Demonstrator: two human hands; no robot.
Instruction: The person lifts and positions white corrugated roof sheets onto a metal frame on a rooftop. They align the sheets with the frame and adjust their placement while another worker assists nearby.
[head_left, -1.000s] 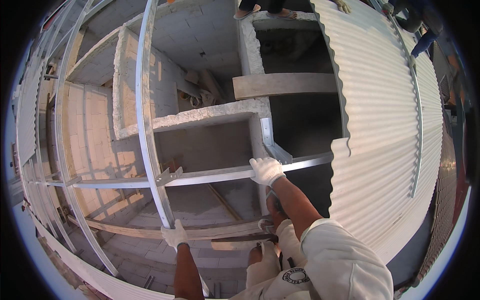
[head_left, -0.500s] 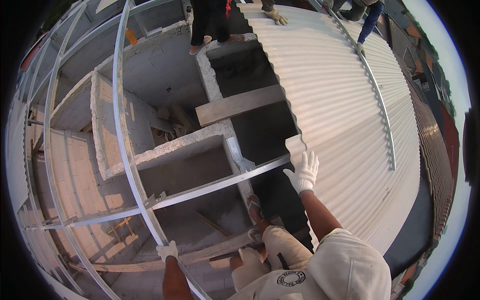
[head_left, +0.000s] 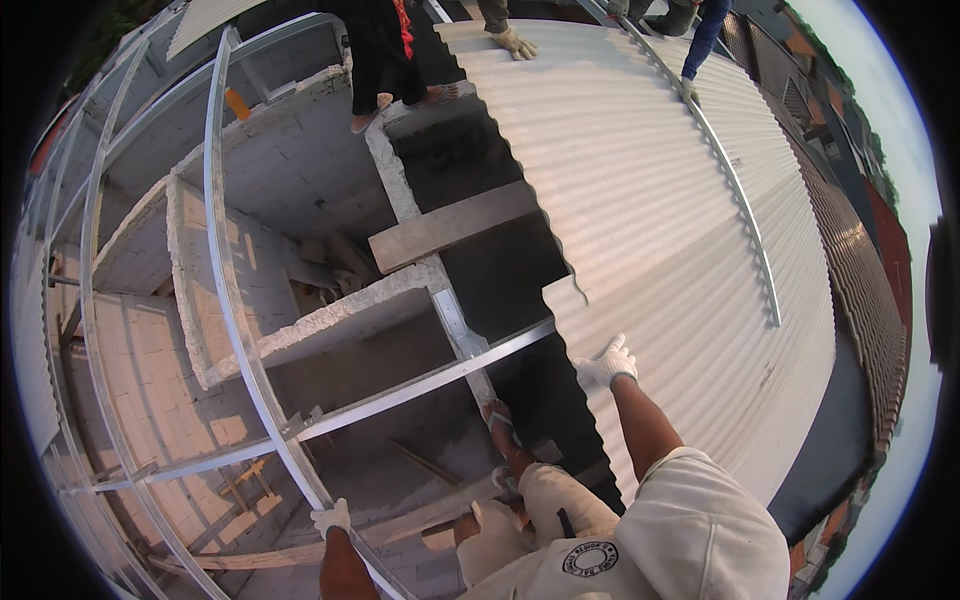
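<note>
My left hand (head_left: 331,518), in a white glove, grips a long metal rail (head_left: 236,300) at the lower middle. My right hand (head_left: 606,362), also gloved, is spread on the edge of a pale corrugated sheet (head_left: 680,200), fingers apart. A metal cross rail (head_left: 370,410) runs beneath it towards that sheet, with a bracket (head_left: 450,318) beside it on a concrete wall top. My legs and sandalled foot (head_left: 500,425) show below, over the open framing.
Rough wall tops (head_left: 310,310), dark openings (head_left: 500,270) and a wooden plank (head_left: 450,225) lie below. Co-workers are at the top: sandalled feet (head_left: 440,95) on a wall, a gloved hand (head_left: 515,45) on the sheet, another (head_left: 690,88) at a long strip (head_left: 760,260). Tiled roofs (head_left: 860,300) lie right.
My right hand has left the cross rail and moved right onto the corrugated sheet. The view has swung so more sheet and neighbouring roofs show. My left hand still grips the rail.
</note>
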